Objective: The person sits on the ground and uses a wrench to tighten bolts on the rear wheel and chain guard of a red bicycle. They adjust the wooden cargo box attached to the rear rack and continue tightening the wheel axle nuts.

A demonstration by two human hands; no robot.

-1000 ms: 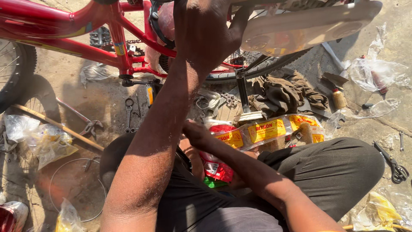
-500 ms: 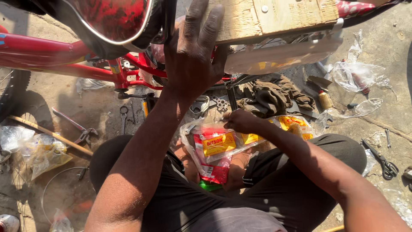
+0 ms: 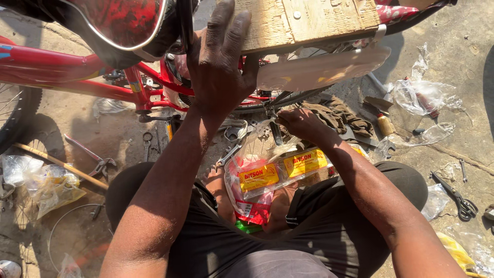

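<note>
Red bike (image 3: 77, 72) is unfinished: left hand (image 3: 218, 67), fingers spread, braces the plank (image 3: 309, 20) above it, right hand (image 3: 301, 123) pinches a small part below; spanners (image 3: 229, 154) lie below.

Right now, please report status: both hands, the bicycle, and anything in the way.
Left hand flat against wooden board on red bicycle. Right hand low beside rear wheel, grip unclear. Clear packet on lap.

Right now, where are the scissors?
In the head view the scissors lie on the ground at far right, beyond the person's right arm, beside crumpled clear plastic.
</note>
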